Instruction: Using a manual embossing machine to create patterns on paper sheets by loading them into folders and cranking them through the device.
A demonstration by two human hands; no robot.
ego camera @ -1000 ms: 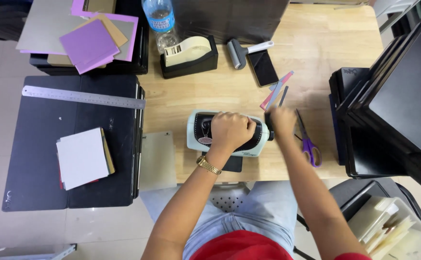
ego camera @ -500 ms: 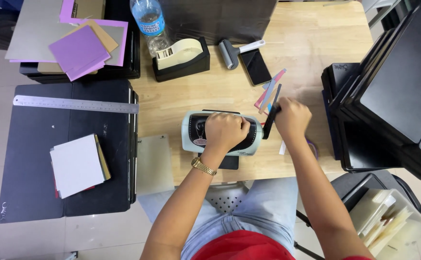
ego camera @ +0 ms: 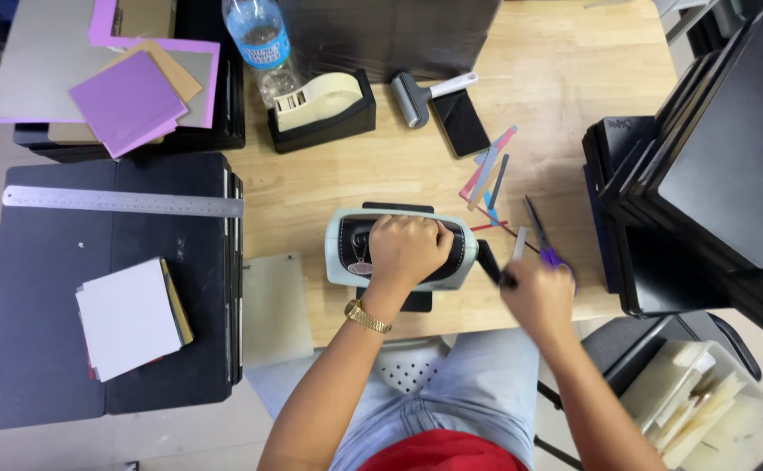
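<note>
Left hand [ego camera: 407, 249] clamped on the crank machine [ego camera: 399, 250] at frame centre; right hand [ego camera: 537, 295] grips its black handle [ego camera: 492, 264] — just right.

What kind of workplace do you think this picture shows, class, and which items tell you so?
Probably a paper-craft workbench: a hand-cranked die-cutting machine, cut coloured paper strips beside scissors, plus a tape dispenser and a steel ruler.

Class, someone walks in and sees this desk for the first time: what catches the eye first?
At the centre, the left hand presses on a pale green crank machine while the right hand grips its black handle. Purple card sheets lie top left, and coloured paper strips lie just beyond the machine.
</note>
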